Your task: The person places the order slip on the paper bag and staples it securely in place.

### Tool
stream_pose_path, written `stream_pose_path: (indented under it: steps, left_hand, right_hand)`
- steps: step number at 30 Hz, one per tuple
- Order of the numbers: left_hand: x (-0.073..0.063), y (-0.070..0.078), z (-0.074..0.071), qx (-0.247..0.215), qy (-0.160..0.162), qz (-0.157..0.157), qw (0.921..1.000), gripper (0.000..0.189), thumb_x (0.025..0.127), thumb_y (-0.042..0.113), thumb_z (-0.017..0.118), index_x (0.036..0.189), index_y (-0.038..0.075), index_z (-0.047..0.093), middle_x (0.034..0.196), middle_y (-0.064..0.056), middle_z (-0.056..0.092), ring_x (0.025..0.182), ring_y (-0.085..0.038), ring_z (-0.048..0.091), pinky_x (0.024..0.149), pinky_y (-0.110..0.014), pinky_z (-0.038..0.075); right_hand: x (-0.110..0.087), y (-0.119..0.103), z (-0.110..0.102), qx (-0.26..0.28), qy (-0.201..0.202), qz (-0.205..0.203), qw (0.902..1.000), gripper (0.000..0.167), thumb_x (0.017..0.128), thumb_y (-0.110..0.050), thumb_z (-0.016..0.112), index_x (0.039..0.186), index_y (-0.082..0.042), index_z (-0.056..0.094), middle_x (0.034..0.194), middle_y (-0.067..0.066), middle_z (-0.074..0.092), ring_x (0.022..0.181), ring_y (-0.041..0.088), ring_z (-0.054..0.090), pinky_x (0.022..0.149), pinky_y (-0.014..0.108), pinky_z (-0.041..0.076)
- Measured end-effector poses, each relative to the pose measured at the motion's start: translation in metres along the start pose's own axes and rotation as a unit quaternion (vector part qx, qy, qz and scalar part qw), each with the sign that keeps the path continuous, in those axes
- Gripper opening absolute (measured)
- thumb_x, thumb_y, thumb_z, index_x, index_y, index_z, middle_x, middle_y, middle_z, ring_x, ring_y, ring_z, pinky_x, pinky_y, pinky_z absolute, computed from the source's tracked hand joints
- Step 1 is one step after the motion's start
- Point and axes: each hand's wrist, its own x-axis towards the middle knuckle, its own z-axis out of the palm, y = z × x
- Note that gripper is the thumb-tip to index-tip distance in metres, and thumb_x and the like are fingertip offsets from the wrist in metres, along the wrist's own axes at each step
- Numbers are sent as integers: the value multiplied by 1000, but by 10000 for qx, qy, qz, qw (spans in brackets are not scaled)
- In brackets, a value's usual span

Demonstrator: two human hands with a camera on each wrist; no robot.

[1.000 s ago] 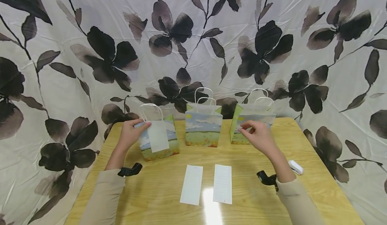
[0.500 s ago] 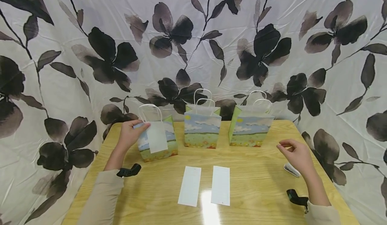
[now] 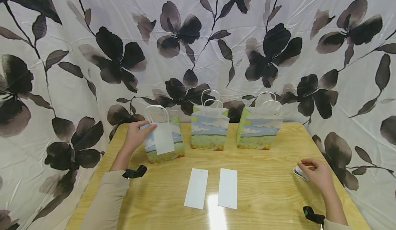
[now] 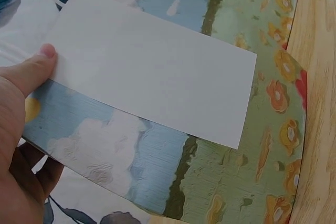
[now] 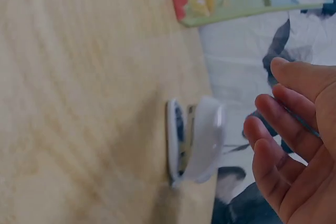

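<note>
My left hand point(image 3: 136, 135) pinches a white paper slip point(image 4: 152, 66) against the upper front of a gift bag point(image 3: 178, 144). The thumb lies on the slip, and the other fingers are behind the bag's wall. This bag stands at the left, slightly turned, with white handles, and is printed with sky, meadow and flowers. At the right, my right hand point(image 3: 318, 175) is held over a small white stapler point(image 5: 206, 142) with fingers loosely bent. In the right wrist view the stapler stands on the table, and a gap shows between it and the fingers.
Two more matching bags stand along the back, a middle bag point(image 3: 209, 133) and a right bag point(image 3: 259, 133). A left printed slip point(image 3: 196, 188) and a right printed slip point(image 3: 227, 188) lie on the wooden table point(image 3: 161, 202). Floral cloth point(image 3: 216, 68) hangs behind.
My right hand has moved from in front of the right bag, rightward and nearer, to the stapler. The left hand keeps its hold on the slip and bag.
</note>
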Motion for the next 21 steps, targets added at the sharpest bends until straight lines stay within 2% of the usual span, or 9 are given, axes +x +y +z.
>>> stream_pose_path:
  steps: [2, 8, 11, 14, 21]
  left_hand:
    - [1, 0, 0, -7, 6, -47, 10000, 35, 85, 32, 77, 95, -1, 76, 86, -13, 68, 65, -14, 54, 53, -23, 44]
    - [0, -2, 1, 32, 3, -281, 9996, 41, 85, 36, 77, 101, -2, 75, 99, -16, 68, 76, -14, 58, 59, -21, 48]
    - [0, -1, 1, 3, 4, -370, 9993, 43, 84, 37, 77, 103, -1, 74, 104, -16, 68, 81, -15, 59, 62, -22, 49]
    - [0, -1, 2, -18, 9, -375, 9993, 43, 84, 38, 77, 103, -1, 75, 103, -16, 68, 80, -15, 59, 61, -22, 49]
    - [-3, 1, 1, 107, 123, -398, 9991, 45, 84, 38, 78, 104, -2, 74, 104, -16, 68, 80, -13, 59, 62, -20, 48]
  right_hand:
    - [-2, 5, 1, 1, -16, 176, 9998, 37, 91, -27, 71, 110, 6, 68, 104, 23, 68, 73, 2, 58, 56, 22, 48]
    - [-9, 17, 8, 51, -330, 950, 9949, 60, 88, -45, 71, 121, 5, 62, 115, 26, 61, 93, 34, 59, 60, 27, 47]
    - [-11, 20, 10, 114, -404, 1080, 9933, 65, 86, -48, 72, 122, 5, 61, 117, 29, 60, 98, 40, 57, 60, 28, 48]
    - [-12, 23, 12, 58, -335, 985, 9946, 61, 85, -43, 75, 120, 6, 61, 114, 28, 61, 93, 37, 59, 57, 28, 48]
    - [-15, 37, 22, -158, -109, 586, 9981, 49, 82, -25, 80, 113, 10, 64, 99, 25, 67, 78, 16, 59, 59, 19, 43]
